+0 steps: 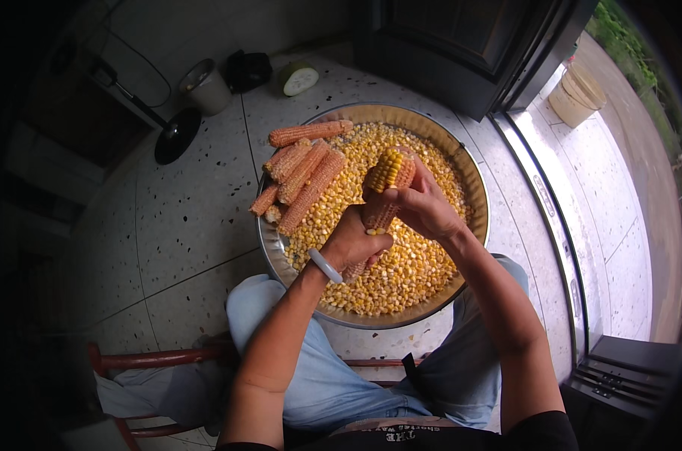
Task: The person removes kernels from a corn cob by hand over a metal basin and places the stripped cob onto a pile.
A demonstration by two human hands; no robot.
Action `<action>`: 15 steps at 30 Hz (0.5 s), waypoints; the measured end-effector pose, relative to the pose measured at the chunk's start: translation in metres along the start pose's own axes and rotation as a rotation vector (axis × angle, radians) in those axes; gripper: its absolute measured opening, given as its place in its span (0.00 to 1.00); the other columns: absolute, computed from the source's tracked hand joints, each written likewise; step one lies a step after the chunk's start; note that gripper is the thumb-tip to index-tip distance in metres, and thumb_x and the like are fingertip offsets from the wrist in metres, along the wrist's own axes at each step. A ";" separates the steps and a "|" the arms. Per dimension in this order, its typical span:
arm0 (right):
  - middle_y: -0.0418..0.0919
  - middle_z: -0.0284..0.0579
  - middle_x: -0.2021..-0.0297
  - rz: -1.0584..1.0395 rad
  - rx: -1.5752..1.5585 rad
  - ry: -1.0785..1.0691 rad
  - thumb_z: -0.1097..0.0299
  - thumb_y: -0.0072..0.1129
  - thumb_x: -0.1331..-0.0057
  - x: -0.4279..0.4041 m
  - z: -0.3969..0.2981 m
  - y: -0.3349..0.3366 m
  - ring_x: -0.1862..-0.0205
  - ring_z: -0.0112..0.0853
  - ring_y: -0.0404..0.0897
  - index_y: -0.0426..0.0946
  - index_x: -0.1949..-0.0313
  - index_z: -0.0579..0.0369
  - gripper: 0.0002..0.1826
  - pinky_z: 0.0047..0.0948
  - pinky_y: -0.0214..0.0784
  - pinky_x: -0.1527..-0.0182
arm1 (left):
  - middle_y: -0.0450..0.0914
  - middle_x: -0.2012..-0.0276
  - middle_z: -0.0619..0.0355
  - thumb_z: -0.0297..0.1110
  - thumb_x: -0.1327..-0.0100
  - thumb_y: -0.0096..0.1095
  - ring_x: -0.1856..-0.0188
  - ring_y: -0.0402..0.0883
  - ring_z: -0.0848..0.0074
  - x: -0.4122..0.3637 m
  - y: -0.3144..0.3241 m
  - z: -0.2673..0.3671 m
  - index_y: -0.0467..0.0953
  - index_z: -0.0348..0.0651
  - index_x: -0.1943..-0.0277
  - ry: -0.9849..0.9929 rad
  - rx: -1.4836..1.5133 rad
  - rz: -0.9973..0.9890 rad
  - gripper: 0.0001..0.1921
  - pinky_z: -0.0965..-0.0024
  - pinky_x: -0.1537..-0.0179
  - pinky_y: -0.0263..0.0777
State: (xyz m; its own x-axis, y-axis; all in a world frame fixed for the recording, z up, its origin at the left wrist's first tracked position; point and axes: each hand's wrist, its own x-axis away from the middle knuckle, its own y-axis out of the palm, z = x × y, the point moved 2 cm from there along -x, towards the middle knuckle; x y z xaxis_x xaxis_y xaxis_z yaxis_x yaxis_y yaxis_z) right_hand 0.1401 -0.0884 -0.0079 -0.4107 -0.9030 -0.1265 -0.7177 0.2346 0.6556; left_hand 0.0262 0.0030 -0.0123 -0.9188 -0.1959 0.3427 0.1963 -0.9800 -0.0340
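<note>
A partly shelled corn cob [381, 213] is held over the middle of a wide round metal basin [273, 256]. My left hand [355, 239], with a pale bangle at the wrist, grips its lower part, and a few loose kernels lie by the thumb. My right hand [425, 206] wraps around the upper end, its thumb against the cob below a patch of yellow kernels [387, 169]. Whether this is one cob or two pressed together, I cannot tell. Loose corn kernels [414, 270] cover the basin's bottom. Several bare reddish cobs [314, 175] are piled on its left rim.
On the speckled tile floor [194, 225] beyond the basin are a grey bin [205, 87], a black bag [249, 70] and a cut gourd [299, 79]. A black round stand base [177, 135] is at left. A door track [544, 197] runs along the right; outside stands a bucket [577, 94].
</note>
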 end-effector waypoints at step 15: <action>0.74 0.41 0.57 0.070 0.088 0.031 0.72 0.61 0.36 -0.003 0.003 0.000 0.56 0.29 0.77 0.56 0.40 0.54 0.29 0.32 0.74 0.52 | 0.73 0.86 0.59 0.20 0.50 0.61 0.87 0.73 0.78 -0.003 0.000 -0.002 0.71 0.35 0.75 -0.025 -0.088 0.035 0.05 0.73 0.86 0.67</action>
State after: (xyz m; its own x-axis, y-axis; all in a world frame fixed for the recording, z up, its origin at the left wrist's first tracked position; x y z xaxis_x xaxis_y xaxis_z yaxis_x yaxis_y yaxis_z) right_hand 0.1394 -0.0848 -0.0097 -0.4450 -0.8936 -0.0583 -0.7349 0.3272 0.5940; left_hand 0.0279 0.0035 -0.0151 -0.9029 -0.2304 0.3628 0.1965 -0.9721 -0.1281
